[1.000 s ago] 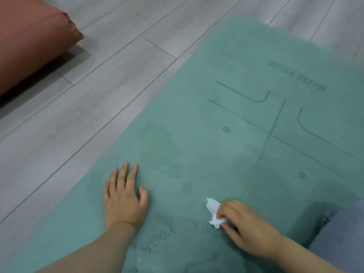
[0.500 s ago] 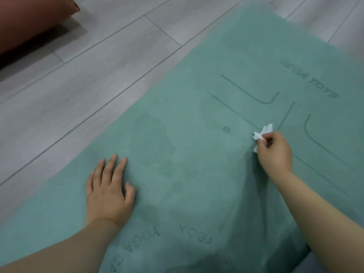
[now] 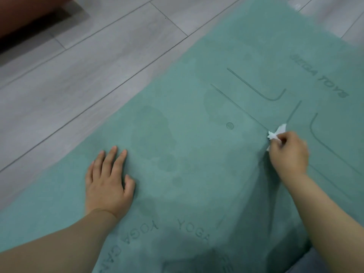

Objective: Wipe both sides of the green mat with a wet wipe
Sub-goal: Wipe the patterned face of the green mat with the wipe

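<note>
The green mat [image 3: 197, 107] lies flat on the floor and fills most of the view, with printed lines, dots and "YOGA" lettering facing up. Darker damp patches show around its middle. My left hand [image 3: 108, 182] rests flat on the mat near its left edge, fingers spread, holding nothing. My right hand [image 3: 288, 154] is out over the mat's centre lines, fingers pinched on a crumpled white wet wipe [image 3: 275, 133] that presses against the mat surface.
Grey wood-plank floor [image 3: 88, 66] runs along the mat's left side. A reddish-brown cushion edge [image 3: 23, 14] sits at the top left corner. A grey-clad knee [image 3: 323, 263] shows at the bottom right.
My right hand swept the wipe from near the "YOGA" lettering forward to the centre lines, then stayed about there. The left hand stayed pressed on the mat.
</note>
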Motion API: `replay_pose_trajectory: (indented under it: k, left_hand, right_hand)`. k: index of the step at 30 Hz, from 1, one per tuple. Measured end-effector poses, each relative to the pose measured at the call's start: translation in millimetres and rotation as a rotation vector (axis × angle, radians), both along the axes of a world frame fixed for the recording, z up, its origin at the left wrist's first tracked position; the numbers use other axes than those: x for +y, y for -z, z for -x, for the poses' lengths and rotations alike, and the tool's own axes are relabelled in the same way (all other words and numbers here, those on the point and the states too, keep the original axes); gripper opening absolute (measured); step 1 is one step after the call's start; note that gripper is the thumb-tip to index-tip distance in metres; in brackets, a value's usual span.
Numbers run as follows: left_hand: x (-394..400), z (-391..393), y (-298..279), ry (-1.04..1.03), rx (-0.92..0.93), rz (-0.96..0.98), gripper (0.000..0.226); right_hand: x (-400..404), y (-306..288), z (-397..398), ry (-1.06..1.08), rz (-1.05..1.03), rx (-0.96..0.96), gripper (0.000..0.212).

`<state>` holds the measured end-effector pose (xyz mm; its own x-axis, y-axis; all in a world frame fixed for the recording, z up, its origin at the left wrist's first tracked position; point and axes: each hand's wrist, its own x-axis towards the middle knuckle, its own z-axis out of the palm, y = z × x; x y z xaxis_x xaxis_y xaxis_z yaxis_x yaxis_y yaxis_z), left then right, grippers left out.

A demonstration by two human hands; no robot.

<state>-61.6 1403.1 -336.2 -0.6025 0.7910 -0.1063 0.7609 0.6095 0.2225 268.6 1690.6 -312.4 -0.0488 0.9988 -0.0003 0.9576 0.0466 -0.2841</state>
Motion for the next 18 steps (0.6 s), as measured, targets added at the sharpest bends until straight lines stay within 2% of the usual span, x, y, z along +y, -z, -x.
replay_pose_trajectory:
  k: [1, 2, 3, 5, 7, 8, 9, 10, 11, 12, 14, 16, 17, 18]
  left_hand:
    - [0, 0, 0, -0.001, -0.001, -0.003, 0.068]
    - [1, 0, 0, 0.002, -0.002, -0.003, 0.068]
    - [1, 1, 0, 0.005, -0.004, -0.001, 0.068]
    - [1, 1, 0, 0.005, -0.011, -0.004, 0.068]
    - [1, 0, -1, 0.009, -0.007, 0.003, 0.067]
    - [1, 0, -1, 0.012, -0.006, 0.005, 0.067]
    - [1, 0, 0, 0.013, -0.005, 0.002, 0.067]
    - [1, 0, 0, 0.013, -0.003, -0.002, 0.067]
    - [1, 1, 0, 0.012, -0.002, -0.002, 0.067]
    - [1, 2, 1, 0.013, -0.003, 0.001, 0.067]
    - [1, 2, 1, 0.015, -0.007, 0.007, 0.067]
    - [0, 1, 0, 0.01, -0.007, 0.001, 0.067]
    - [1, 0, 0, 0.006, -0.008, -0.001, 0.067]
    - [1, 0, 0, 0.008, -0.01, 0.001, 0.067]
  right_hand:
    - [-10, -1, 9, -0.014, -0.016, 0.011, 0.02]
    - [-29, -2, 19, -0.148, -0.021, 0.027, 0.021]
    - [-57, -5, 29, -0.381, 0.002, 0.063, 0.021]
    - [-132, -16, 42, -0.966, 0.196, 0.129, 0.015]
    - [-185, -20, 33, -1.52, 0.21, 0.028, 0.014]
    - [-187, -18, 31, -1.705, 0.173, -0.044, 0.015]
    - [-174, -18, 34, -1.769, 0.184, -0.044, 0.016]
    - [-151, -14, 40, -1.74, 0.184, 0.004, 0.018]
    - [-123, -7, 46, -1.617, 0.138, 0.057, 0.019]
    - [-90, 1, 51, -1.402, 0.079, 0.095, 0.017]
    - [-20, 4, 49, -0.775, -0.066, 0.092, 0.016]
    - [13, 0, 45, -0.138, -0.003, 0.143, 0.015]
    - [10, -1, 52, -0.029, 0.027, 0.176, 0.013]
    - [-1, 0, 61, -0.105, 0.02, 0.17, 0.013]
